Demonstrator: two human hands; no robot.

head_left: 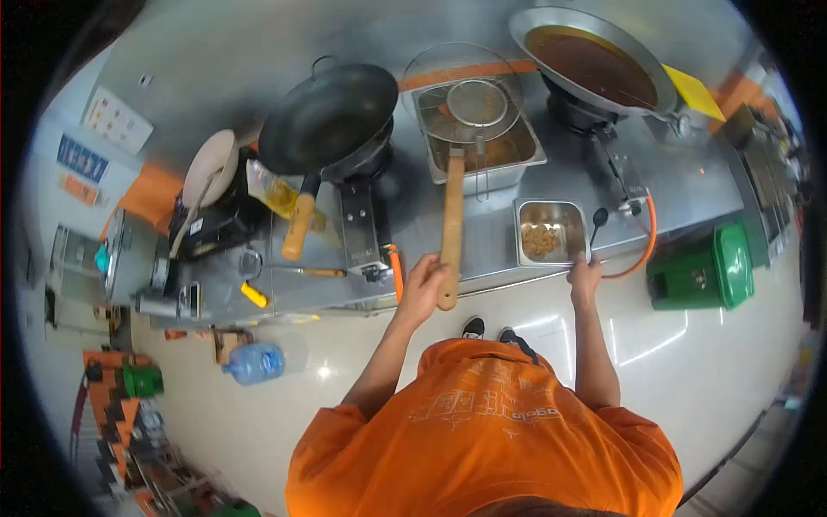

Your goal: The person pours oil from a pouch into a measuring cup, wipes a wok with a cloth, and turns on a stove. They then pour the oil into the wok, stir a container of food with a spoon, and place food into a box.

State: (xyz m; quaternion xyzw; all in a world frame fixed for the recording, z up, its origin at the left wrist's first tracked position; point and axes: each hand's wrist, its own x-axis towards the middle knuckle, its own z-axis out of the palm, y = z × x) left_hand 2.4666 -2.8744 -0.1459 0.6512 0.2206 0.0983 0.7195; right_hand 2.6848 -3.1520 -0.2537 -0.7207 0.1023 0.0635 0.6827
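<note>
My left hand [421, 288] is closed at the lower part of a long wooden handle belonging to a wide wire strainer [454, 220]. The strainer's mesh rests over a rectangular steel container [532, 142], and a smaller round sieve [477, 103] lies on top of it. At the counter's front edge, my right hand [585, 274] is closed around the handle end of a black spoon [599, 219]. Right beside it is a small steel pan [522, 248] with brown food bits [540, 242] in it. The fingertips of my right hand are partly hidden.
A black wok [332, 121] with a wooden handle sits on a burner to the left. At the back right, a large pan [594, 65] holds dark oily liquid. A green bin [702, 269] stands right; an orange hose [652, 233] hangs at the counter edge.
</note>
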